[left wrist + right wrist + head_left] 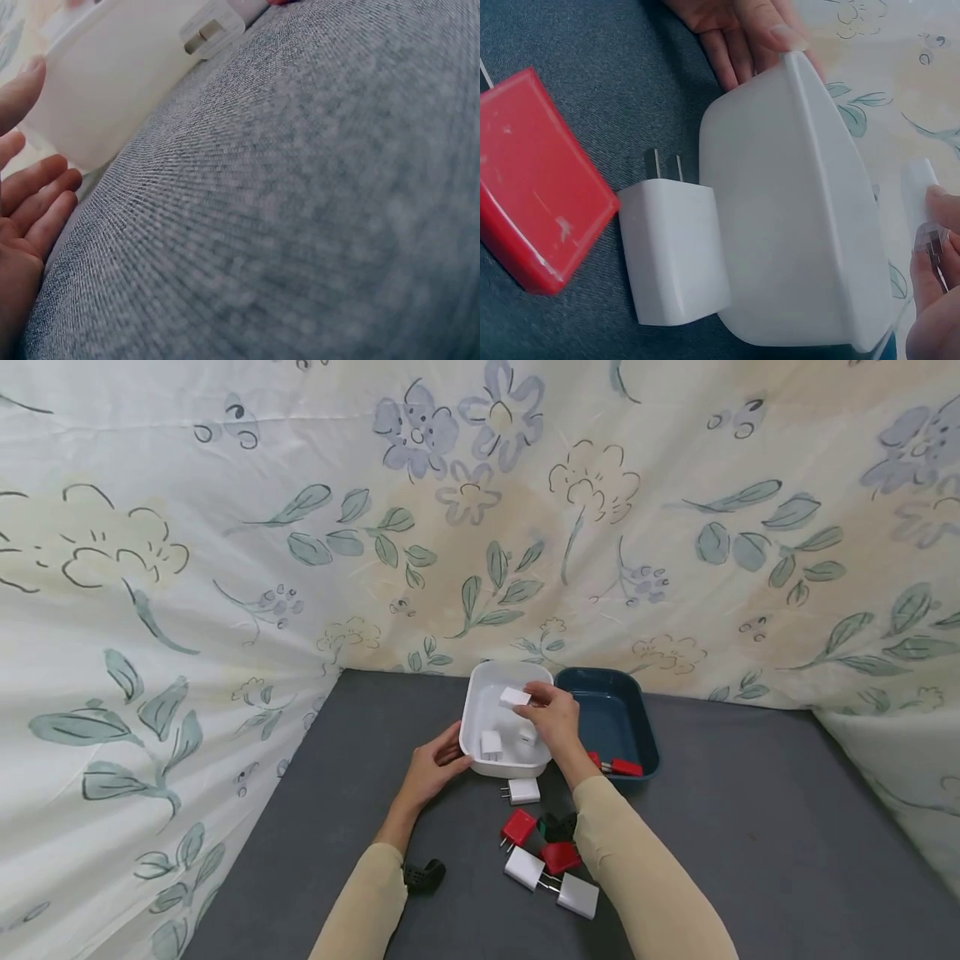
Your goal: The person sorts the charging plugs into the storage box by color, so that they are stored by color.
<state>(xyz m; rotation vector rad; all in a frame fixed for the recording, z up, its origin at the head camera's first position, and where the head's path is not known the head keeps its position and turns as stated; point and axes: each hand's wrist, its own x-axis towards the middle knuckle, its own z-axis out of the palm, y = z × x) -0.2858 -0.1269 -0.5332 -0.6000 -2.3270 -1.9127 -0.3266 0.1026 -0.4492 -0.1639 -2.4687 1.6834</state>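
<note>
White charger [513,697], pinched between the thumb and fingers of my right hand [555,720], over the open interior of the white tray [508,769]. I judge the governing relation to be vertical: the right-wrist view shows the charger above rim level, with the tray beneath it. From my right hand the charger lies to the left, at the fingertips; its long axis runs roughly crosswise in the head view, body end leftward, pronged end turned back toward my fingers. My right hand is plainly the nearer. My left hand [430,768] lies farther off, gripping the tray's left near corner, thumb at the rim and fingers along the outer wall. Inside the tray, nearer me, sit two other white chargers [491,745], apart from the held one. To the right, just beside the white tray, stands the blue tray [606,714], with red chargers [626,767] at its near end. In front, on the dark table [750,852], lie loose chargers [577,895], red and white, the closest just before the white tray's near wall.
</note>
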